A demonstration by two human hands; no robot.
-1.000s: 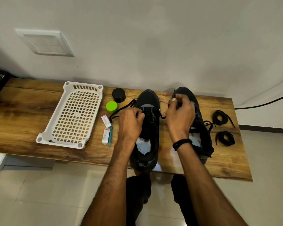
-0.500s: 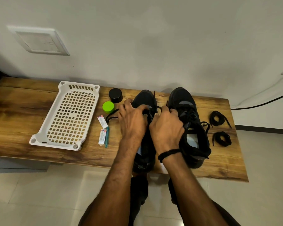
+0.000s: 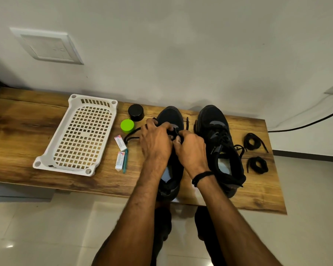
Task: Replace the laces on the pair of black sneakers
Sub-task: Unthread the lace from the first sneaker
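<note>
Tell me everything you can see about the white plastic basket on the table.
The white basket is a shallow rectangular plastic tray: square-grid perforated floor, slots along its far wall, round sockets at the corners. It is empty and lies flat, slightly skewed, on the left part of the wooden table, which alone touches it.
</note>
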